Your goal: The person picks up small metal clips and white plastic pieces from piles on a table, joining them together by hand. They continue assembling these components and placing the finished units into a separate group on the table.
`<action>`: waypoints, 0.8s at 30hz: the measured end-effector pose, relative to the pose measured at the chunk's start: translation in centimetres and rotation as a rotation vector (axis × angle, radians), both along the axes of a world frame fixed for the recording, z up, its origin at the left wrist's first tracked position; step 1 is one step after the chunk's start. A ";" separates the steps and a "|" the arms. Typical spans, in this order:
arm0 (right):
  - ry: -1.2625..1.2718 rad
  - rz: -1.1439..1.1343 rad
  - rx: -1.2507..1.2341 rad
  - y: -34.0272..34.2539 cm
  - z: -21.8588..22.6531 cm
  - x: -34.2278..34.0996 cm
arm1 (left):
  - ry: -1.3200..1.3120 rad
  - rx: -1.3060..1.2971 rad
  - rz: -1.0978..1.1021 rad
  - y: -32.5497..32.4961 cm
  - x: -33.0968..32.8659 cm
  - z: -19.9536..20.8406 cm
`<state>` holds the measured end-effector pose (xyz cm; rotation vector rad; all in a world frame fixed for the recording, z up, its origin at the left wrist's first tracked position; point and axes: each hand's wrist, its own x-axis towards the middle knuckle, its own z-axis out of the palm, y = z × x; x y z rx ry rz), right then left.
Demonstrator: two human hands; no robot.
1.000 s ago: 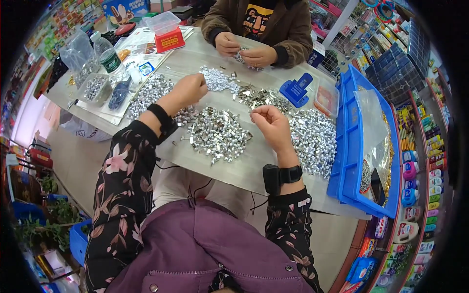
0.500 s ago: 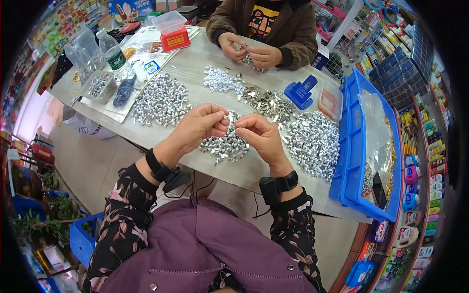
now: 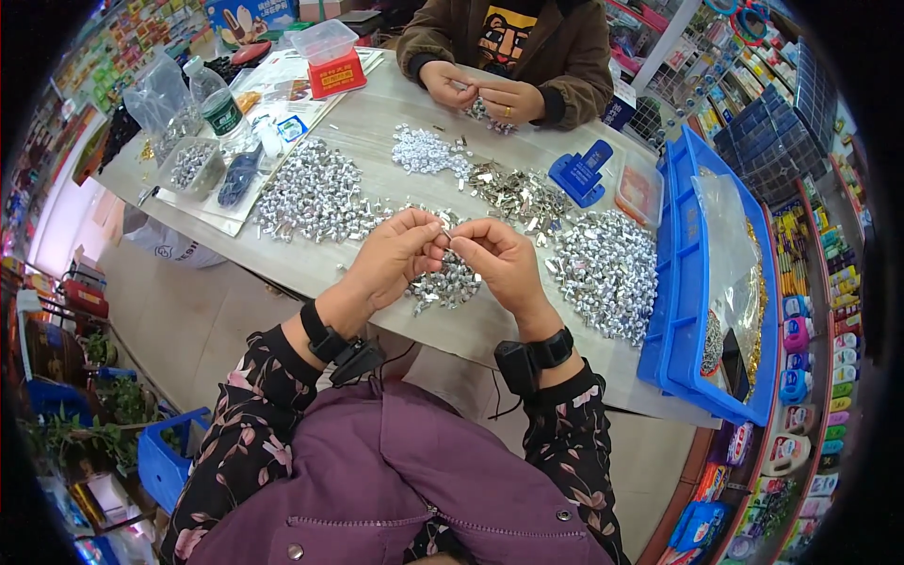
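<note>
My left hand (image 3: 397,256) and my right hand (image 3: 501,264) meet fingertip to fingertip over the near edge of the table. Both are closed in a pinch; whatever sits between the fingertips is too small to make out. Beneath them lies a heap of small silvery pieces (image 3: 444,286), partly hidden by the hands. Another silver-and-white heap (image 3: 605,273) is to the right of my right hand, and one more (image 3: 315,193) spreads to the left. Beyond my fingers are a pile of white round pieces (image 3: 426,153) and a pile of flat metal pieces (image 3: 513,196).
A co-worker's hands (image 3: 482,94) handle small pieces across the table. At right stand a blue crate (image 3: 667,282), a blue plastic holder (image 3: 580,174) and a clear box (image 3: 640,188). A bottle (image 3: 218,111), a clear tub (image 3: 193,168) and a red box (image 3: 337,75) are at far left.
My hands have come together, the left moving slightly right and the fingertips now touching. The co-worker's hands have also drawn closer together.
</note>
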<state>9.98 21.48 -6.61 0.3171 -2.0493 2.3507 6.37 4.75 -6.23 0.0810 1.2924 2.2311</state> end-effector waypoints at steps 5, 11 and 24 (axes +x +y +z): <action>0.026 0.011 -0.027 0.0 -0.7 -0.3 | 0.218 -0.124 0.071 0.8 0.7 -0.5; -0.091 0.076 -0.076 0.2 -1.0 -0.6 | 0.599 -0.353 0.091 0.9 1.0 -0.9; 0.038 -0.265 0.467 3.1 -1.2 -1.3 | 1.305 -1.090 -0.112 3.1 -10.1 -0.7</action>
